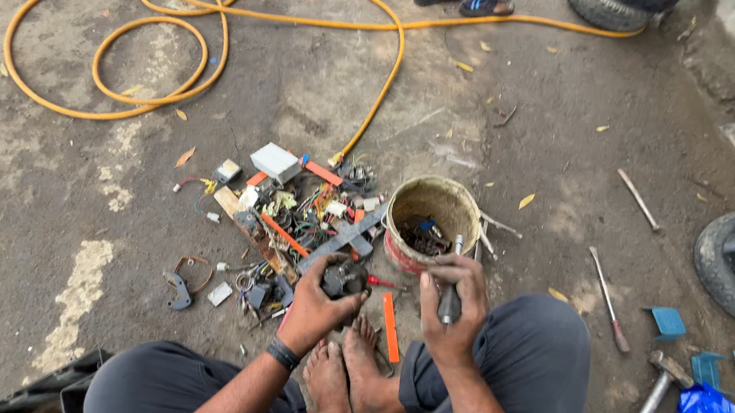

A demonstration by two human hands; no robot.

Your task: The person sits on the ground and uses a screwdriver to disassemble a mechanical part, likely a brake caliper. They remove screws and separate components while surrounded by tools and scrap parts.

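Both hands loaded, seated on the concrete floor.
My left hand (315,305) grips a dark round metal part (344,279); my right hand (455,307) clamps a grey-handled screwdriver (449,297), shaft upright, just right of it.

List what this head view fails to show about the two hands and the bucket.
- Dark part in the left hand: fingers cover most of it, so its kind is unclear.
- Tool in the right hand: its tip is too small to identify.
- Bucket: its contents are dark, tangled and too small to identify.
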